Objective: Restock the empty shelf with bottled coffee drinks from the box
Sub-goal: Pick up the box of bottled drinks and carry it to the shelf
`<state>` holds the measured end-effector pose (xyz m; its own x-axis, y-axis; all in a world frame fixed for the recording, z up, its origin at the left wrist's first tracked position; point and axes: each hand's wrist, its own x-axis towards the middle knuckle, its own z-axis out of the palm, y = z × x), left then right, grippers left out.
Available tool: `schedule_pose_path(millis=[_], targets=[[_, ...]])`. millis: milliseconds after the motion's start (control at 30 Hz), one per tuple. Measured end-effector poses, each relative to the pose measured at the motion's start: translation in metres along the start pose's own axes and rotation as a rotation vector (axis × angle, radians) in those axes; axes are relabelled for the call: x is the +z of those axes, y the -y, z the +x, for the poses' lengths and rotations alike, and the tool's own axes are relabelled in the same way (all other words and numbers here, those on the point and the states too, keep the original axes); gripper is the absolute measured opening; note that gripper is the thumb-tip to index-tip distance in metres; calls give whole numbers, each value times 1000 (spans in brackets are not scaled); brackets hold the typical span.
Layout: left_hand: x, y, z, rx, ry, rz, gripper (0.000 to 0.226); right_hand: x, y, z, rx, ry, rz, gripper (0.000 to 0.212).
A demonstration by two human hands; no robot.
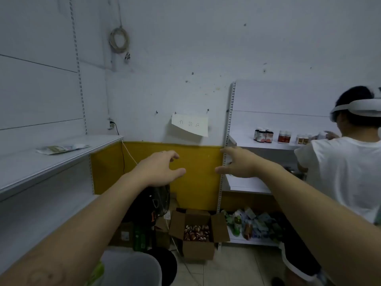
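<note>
An open cardboard box (198, 247) stands on the floor at the foot of the yellow wall panel. Inside it I see the brown and white tops of several bottled coffee drinks (196, 232). Both my arms reach forward at chest height, well above the box. My left hand (159, 171) and my right hand (237, 163) face each other, fingers spread, holding nothing. A white shelf (47, 162) runs along the left wall, bare apart from a flat packet (61, 149).
A person in a white T-shirt (342, 172) works at the right shelf unit, which holds small bottles (263, 135). Green and white packages (253, 226) fill its bottom shelf. A black fan (153, 205) and more boxes (123, 234) stand left of the open box.
</note>
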<state>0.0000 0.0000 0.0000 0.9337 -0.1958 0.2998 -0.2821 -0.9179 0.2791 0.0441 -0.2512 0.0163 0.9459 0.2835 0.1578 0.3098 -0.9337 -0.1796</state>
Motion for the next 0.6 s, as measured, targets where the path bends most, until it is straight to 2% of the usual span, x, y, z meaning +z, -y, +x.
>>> schedule_pose_path(millis=[367, 600], targets=[[54, -26, 106, -47, 62, 47, 61, 27, -83, 83, -8, 31, 139, 84], [94, -21, 168, -79, 99, 211, 63, 57, -156, 136, 23, 24, 149, 80]])
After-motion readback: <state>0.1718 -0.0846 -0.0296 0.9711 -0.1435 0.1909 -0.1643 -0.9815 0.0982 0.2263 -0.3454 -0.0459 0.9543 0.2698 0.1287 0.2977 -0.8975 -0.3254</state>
